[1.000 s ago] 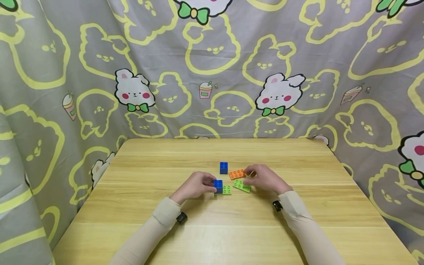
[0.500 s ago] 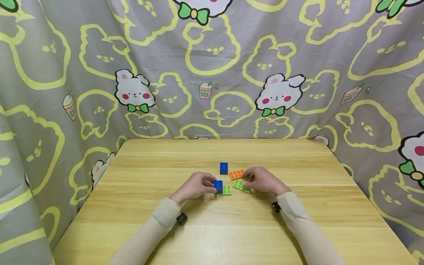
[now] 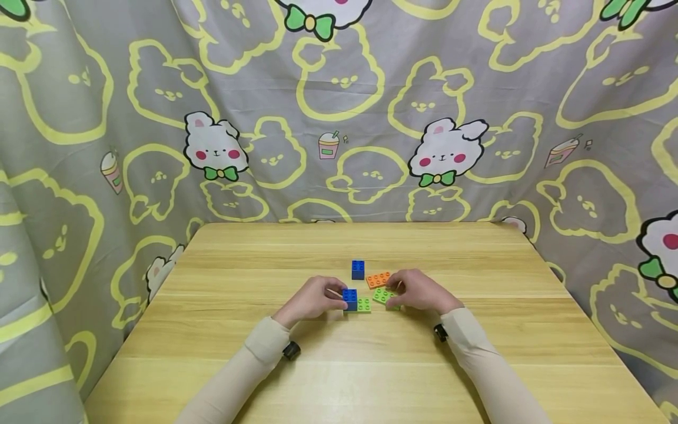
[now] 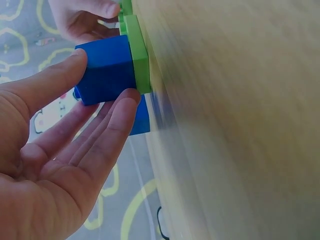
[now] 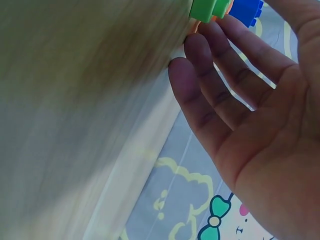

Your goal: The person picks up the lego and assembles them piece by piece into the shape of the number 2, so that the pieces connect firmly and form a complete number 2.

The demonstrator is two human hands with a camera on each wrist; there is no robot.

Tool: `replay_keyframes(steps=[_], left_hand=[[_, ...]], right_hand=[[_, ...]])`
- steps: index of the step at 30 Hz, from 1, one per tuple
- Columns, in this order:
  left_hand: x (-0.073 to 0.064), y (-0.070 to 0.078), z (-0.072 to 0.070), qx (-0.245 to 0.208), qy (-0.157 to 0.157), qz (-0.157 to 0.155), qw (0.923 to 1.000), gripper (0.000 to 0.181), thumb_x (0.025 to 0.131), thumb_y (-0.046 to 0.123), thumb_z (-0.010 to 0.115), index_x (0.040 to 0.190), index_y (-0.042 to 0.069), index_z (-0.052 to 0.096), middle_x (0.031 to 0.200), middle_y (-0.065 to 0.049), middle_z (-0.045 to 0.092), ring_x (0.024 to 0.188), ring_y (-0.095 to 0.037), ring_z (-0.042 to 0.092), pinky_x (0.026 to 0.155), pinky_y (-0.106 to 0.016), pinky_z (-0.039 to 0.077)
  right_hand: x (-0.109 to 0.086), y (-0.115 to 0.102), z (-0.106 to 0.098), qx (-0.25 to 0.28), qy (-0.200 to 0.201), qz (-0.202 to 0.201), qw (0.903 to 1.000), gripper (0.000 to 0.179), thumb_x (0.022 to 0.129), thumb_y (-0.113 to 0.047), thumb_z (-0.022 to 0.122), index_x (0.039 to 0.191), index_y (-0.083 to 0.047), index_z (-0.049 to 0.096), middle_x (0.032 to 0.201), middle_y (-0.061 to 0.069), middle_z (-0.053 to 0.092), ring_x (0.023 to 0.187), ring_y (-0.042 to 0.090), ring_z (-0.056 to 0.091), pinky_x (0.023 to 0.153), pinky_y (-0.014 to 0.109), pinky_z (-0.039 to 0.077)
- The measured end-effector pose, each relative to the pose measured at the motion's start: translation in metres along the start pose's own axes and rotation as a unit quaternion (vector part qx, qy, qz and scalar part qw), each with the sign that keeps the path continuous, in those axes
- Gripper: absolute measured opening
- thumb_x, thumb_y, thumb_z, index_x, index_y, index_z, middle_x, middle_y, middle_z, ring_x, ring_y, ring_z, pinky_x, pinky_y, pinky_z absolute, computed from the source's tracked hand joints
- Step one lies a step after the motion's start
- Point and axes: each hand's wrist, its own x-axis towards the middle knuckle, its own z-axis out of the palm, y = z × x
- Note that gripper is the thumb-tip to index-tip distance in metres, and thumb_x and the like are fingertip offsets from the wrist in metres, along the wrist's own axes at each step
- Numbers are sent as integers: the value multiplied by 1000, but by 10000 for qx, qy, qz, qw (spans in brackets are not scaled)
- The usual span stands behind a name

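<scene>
With thumb and fingers, my left hand (image 3: 320, 297) pinches a square blue block (image 3: 349, 299). That block sits on the left half of a flat light-green brick (image 3: 364, 305), whose studs show on the right. My right hand (image 3: 421, 290) bends over a second flat green brick (image 3: 382, 295), thumb at its near edge and fingers at its far side, covering its right end. In the right wrist view, the fingertips lie close by this green brick (image 5: 204, 10); the thumb tip is out of frame. A flat orange brick (image 3: 378, 279) lies just beyond those fingers.
Another blue block (image 3: 358, 270) stands farther back on the wooden table (image 3: 339, 377). A grey patterned curtain (image 3: 371, 118) hangs behind the table and along both sides.
My right hand has drawn slightly nearer, its fingers moving from the orange brick to the second green brick. My left hand keeps its grip on the blue block.
</scene>
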Motion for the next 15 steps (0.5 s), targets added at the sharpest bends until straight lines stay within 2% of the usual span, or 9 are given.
replay_keyframes(steps=[15], left_hand=[[0, 0, 2, 31, 17, -30, 10000, 33, 91, 18, 80, 119, 4, 71, 113, -9, 74, 100, -22, 73, 90, -41, 59]], right_hand=[[0, -2, 2, -216, -89, -113, 9997, 37, 83, -20, 87, 115, -7, 74, 104, -1, 71, 90, 13, 62, 84, 37, 55]])
